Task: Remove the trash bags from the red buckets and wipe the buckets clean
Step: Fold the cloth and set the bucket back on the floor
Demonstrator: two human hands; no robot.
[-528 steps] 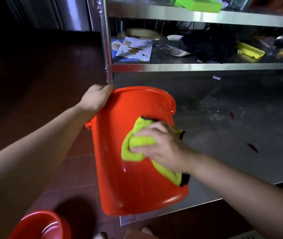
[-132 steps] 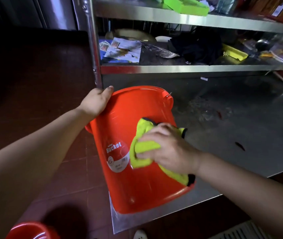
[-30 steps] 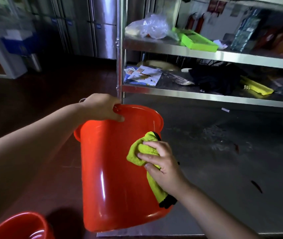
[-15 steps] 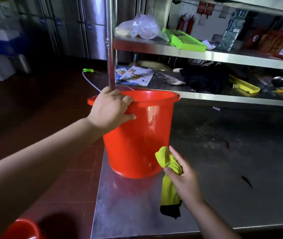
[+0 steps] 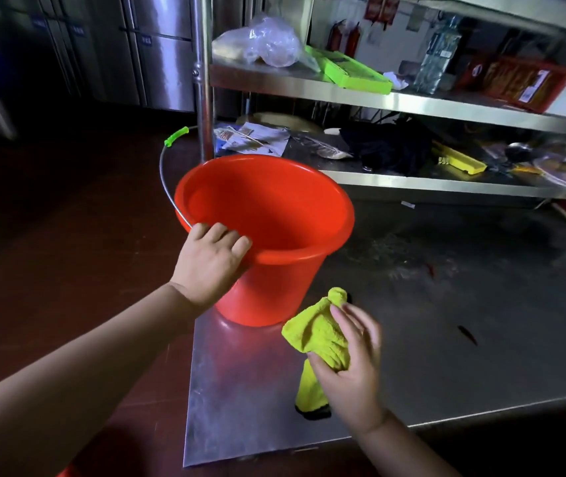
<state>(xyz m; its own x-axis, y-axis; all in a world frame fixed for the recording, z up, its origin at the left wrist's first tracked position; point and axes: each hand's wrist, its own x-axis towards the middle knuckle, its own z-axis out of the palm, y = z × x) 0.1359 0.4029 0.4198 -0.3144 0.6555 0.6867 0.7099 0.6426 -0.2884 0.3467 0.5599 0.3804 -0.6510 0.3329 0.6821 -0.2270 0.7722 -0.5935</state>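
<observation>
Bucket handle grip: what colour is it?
Bright green grip on a bare metal wire handle, seen in the head view.

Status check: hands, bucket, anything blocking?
Left hand gripping red bucket at near rim. Right hand holding yellow cloth beside it. Bucket upright on steel table, no bag visible inside. Nothing blocking.

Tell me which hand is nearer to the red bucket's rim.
Left. The left hand grips the red bucket at its near rim. The right hand is apart from it, below its base, holding the yellow cloth.
</observation>
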